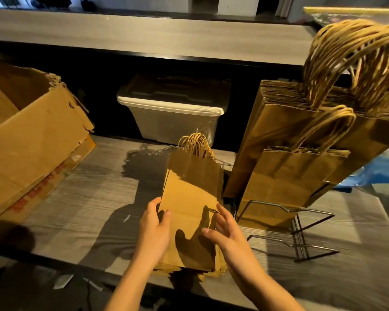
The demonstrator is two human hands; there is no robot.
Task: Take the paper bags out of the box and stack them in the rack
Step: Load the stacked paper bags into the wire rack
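At the far left an open cardboard box (32, 140) lies on the grey wood-grain table (88, 198), its torn flap hanging toward the middle. Behind the table's centre, under a raised ledge (144, 34), stands a pale plastic bin (173, 117) with a dark lid. In front of it a stack of paper bags (190, 198) lies flat on the table near its front edge, with the twisted handles pointing away from the person. The left hand (154, 227) holds the stack's left edge, thumb laid on the top bag and fingers curled down round the side. The right hand (225, 230) is loosely spread at the stack's right edge, with nearly straight fingers touching the side and the thumb resting over the top face, not clamped on anything. Just to the right stands a black wire rack (301, 223). Its rear slots hold tall bags (279, 131) leaning left, with shorter bags (290, 180) in front of them, while the nearest wire loops carry none. Something blue (377, 171) shows behind the rack at the right edge.
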